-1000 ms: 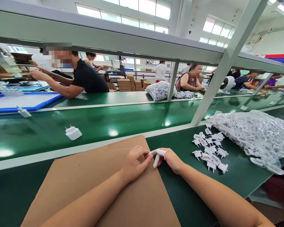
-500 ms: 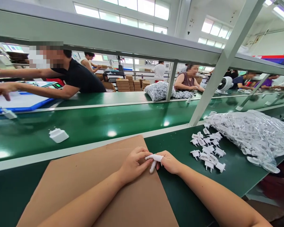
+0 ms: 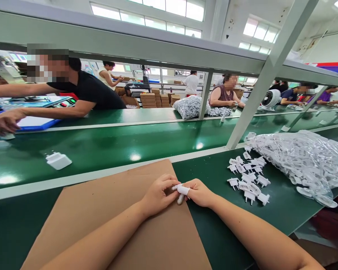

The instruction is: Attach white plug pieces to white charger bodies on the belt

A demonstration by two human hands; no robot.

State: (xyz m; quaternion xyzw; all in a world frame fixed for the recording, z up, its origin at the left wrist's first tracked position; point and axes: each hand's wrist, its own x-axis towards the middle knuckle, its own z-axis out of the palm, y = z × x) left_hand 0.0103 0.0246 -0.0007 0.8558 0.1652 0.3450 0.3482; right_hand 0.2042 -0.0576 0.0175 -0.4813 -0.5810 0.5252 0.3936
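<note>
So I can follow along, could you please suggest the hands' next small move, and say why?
Perhaps the left hand should gently seat the white finger coverings on the right hand: the left fingertips appear to touch them, while the loose white plug parts lie untouched to the right.

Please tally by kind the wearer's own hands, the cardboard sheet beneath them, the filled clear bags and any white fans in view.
Left hand and right hand: 2
Cardboard sheet: 1
Near bag and far bag: 2
White fan: 1
Total: 6

Across the green belt (image 3: pixel 163 140) stand a white fan (image 3: pixel 271 98) and stacked brown boxes (image 3: pixel 148 100).
</note>
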